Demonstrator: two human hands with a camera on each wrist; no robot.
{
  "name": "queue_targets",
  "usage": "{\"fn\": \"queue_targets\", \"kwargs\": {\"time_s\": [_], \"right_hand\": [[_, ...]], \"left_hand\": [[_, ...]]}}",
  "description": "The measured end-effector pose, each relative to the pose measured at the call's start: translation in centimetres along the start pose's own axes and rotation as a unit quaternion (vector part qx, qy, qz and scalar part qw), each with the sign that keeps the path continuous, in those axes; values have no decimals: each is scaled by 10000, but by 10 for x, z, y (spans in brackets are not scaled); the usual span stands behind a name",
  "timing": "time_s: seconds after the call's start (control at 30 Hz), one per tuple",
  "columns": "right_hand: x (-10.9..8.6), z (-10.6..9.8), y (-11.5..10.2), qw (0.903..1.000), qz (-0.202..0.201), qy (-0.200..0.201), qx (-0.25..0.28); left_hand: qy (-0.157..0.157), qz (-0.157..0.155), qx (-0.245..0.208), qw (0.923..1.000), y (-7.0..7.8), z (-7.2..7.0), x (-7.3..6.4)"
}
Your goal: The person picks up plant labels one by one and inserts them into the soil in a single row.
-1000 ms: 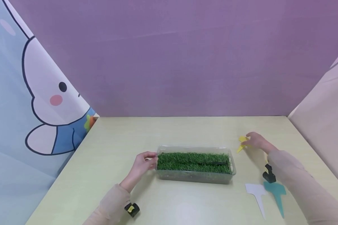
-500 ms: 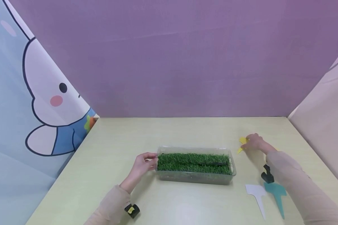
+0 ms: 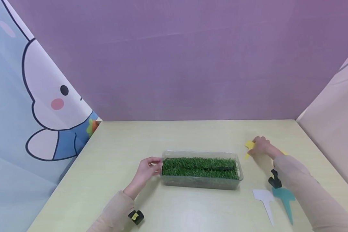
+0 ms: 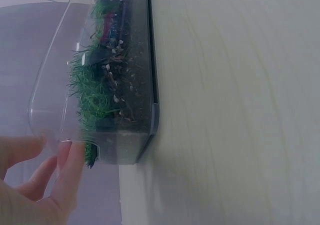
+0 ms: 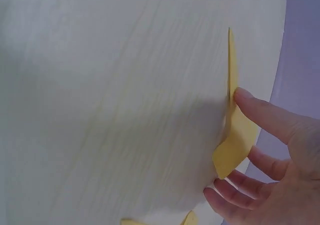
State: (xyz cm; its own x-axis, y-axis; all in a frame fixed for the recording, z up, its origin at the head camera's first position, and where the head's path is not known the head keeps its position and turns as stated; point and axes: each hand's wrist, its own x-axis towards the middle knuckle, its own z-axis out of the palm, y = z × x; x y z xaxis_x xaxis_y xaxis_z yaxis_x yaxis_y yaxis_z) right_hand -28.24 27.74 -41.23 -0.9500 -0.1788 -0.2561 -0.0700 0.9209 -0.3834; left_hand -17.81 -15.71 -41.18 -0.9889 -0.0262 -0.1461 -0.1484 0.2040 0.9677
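My left hand (image 3: 148, 167) grips the left end of a clear plastic box (image 3: 201, 183). In the left wrist view, thumb and fingers (image 4: 70, 177) are at the box's end wall. Two strips of artificial grass (image 3: 197, 162) lie in the box, with a dark gap between them. Right of the box, my right hand (image 3: 262, 146) pinches a yellow T-shaped plant label (image 5: 237, 140), partly hidden by the hand in the head view. The right wrist view has the thumb on one face, fingers behind, and the label tilted close over the table.
A white plant label (image 3: 264, 196) and a teal plant label (image 3: 285, 198) lie side by side at the front right. More yellow label pieces (image 5: 187, 219) show near the right hand, partly under the right forearm. A purple backdrop (image 3: 191, 64) stands behind the table (image 3: 127, 135).
My right hand has shifted slightly and its fingers have closed further over the yellow plant label, which has turned a little. The left hand and the box have stayed put.
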Motion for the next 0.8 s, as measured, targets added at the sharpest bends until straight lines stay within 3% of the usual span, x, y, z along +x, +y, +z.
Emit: {"fn": "queue_targets", "kwargs": {"time_s": [0.27, 0.5, 0.67, 0.8], "right_hand": [[1, -6, 3, 9986, -266, 196, 422], [-6, -15, 10, 9966, -250, 159, 768], [-8, -20, 13, 9915, -225, -39, 1279], [-11, -23, 13, 9872, -274, -145, 1565]], "left_hand": [[-10, 67, 15, 10000, 1, 0, 0], [-295, 533, -134, 9981, -3, -4, -3], [-74, 127, -22, 9999, -2, -1, 1], [-56, 19, 77, 10000, 5, 0, -2]]}}
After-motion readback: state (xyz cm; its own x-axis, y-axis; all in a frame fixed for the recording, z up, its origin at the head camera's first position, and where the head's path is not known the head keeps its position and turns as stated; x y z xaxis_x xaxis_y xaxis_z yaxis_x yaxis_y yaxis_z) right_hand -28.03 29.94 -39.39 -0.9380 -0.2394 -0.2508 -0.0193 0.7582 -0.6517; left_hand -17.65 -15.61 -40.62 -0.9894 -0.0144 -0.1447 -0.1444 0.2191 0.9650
